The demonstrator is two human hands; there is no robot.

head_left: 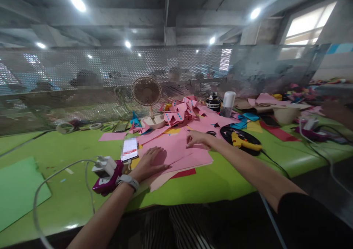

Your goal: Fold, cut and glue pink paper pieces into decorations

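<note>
My left hand [150,163] lies flat, fingers stretched out, on a stack of pink paper sheets [176,151] on the green table [68,190]. A watch sits on that wrist. My right hand [196,138] reaches further in, its fingertips resting on the far part of the same pink sheets, fingers bent down and holding nothing I can see. A pile of folded pink pieces with blue dots [182,111] lies beyond both hands. Black scissors [211,133] lie just right of my right hand.
A small desk fan [146,93] stands behind the pile. A yellow glue gun [244,142] lies on a black mat at right. A purple power strip with white chargers [106,173] sits by my left wrist. Perforated screen at back; another person's hand [335,111] at far right.
</note>
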